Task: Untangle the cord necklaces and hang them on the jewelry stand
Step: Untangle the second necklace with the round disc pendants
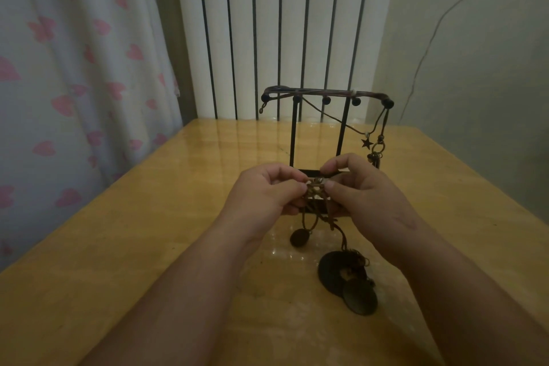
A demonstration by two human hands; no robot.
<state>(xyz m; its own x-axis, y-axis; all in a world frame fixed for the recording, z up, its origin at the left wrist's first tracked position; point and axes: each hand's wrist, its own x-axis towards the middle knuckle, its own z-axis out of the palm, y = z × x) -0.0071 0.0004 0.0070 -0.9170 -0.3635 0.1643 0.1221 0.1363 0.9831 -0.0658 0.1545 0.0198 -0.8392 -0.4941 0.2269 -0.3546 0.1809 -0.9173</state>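
Together both hands (316, 189) pinch the tangled cord necklaces (317, 208).

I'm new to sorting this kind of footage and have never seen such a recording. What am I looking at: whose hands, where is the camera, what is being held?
No machine here: a person works with bare hands, and the one picture comes from a wide-angle camera worn on their head, looking forward and down, so both forearms enter from the bottom edge. The left hand and right hand pinch a knot of brown cord necklaces between their fingertips, above a glossy wooden table. Dark disc pendants on those cords lie on the tabletop. Behind the hands stands a black jewelry stand, with a necklace carrying a star charm already hung on it.
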